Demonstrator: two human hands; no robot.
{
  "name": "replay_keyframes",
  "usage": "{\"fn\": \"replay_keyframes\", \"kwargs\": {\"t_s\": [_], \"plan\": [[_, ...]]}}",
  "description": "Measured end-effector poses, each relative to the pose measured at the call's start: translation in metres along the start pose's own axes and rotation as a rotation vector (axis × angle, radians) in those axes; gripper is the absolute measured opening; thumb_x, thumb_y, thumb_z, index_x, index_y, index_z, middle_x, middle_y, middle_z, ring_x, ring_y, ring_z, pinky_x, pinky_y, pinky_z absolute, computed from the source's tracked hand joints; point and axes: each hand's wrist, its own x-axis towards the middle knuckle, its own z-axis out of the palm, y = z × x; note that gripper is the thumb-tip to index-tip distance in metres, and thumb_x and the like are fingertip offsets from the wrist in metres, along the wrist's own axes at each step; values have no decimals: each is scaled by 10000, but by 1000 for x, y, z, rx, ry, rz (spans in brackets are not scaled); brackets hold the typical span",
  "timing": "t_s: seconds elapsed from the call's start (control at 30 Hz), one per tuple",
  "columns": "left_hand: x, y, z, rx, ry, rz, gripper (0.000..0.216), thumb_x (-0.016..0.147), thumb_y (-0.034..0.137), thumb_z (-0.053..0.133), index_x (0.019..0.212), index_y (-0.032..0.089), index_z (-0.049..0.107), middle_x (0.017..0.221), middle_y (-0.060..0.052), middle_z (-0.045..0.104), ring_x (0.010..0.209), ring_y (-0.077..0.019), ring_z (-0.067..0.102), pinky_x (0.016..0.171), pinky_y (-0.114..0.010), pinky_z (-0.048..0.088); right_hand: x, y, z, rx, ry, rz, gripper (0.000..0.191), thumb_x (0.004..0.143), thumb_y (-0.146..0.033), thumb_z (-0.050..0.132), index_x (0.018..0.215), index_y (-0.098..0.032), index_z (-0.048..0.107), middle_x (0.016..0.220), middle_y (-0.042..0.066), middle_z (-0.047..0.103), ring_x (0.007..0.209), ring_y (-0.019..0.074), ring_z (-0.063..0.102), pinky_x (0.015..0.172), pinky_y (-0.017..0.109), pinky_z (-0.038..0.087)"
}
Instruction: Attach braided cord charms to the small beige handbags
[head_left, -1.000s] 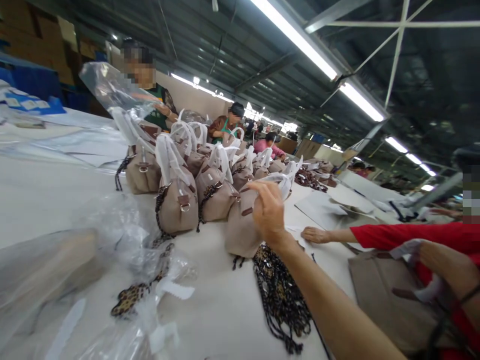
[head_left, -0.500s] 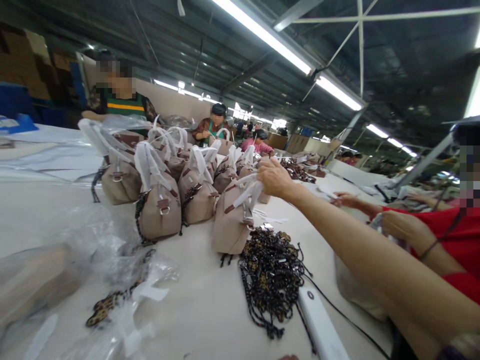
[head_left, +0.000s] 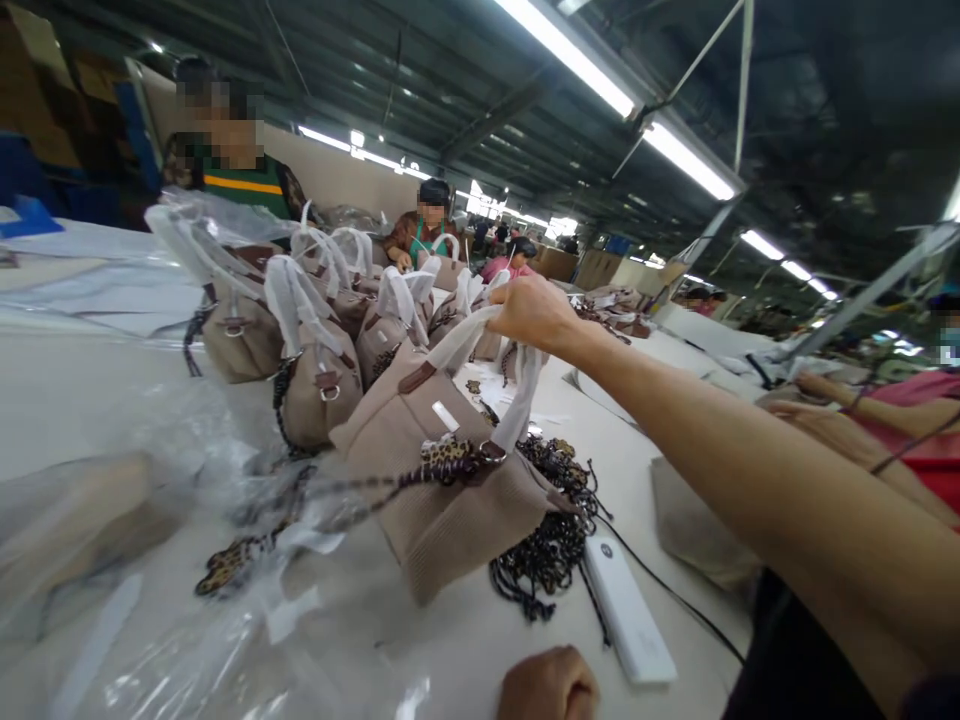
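My right hand (head_left: 532,312) is closed around the white-wrapped handle of a beige handbag (head_left: 442,490) and holds it tilted above the white table (head_left: 90,400). A leopard-print strap (head_left: 450,458) is clipped to the bag's ring and trails left. My left hand (head_left: 551,685) is a closed fist at the bottom edge, near the table; what it holds, if anything, is hidden. Just behind the lifted bag lies a pile of dark braided straps (head_left: 551,545).
More beige handbags (head_left: 315,385) with wrapped handles stand in rows behind. Clear plastic bags (head_left: 172,620) cover the left front. A white flat device (head_left: 628,612) with a cable lies at the right. A co-worker's arm (head_left: 832,425) reaches in at the right; other people work across the table.
My right hand has lifted the nearest handbag by its handle and pulled it towards me, tilting it. My left fist has come into view at the bottom edge.
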Motion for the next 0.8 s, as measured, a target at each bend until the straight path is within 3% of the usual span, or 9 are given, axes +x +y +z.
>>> {"fn": "replay_keyframes", "kwargs": {"t_s": [0.1,0.57,0.8], "plan": [[4,1,2,19,26,11,305,751,52,489,887,218,706,942,-31,750,880,-188,669,779,-248,470,-9,-9,3,9,-18,-22,250,742,-318,600,900,-193,748,775,82,683,779,233,635,664,310,442],[-5,10,-3,-12,93,23,296,762,105,457,876,202,712,938,-52,758,889,-189,680,769,-241,457,-16,-26,5,71,-58,18,230,719,-311,649,865,-156,735,814,107,691,803,237,628,669,312,447],[-13,13,-5,-26,164,68,258,812,165,446,848,226,694,876,-13,740,816,-159,647,730,-236,434,-27,-41,-38,156,-161,80,334,717,-390,694,895,-110,726,789,92,672,775,228,630,655,301,468]]}}
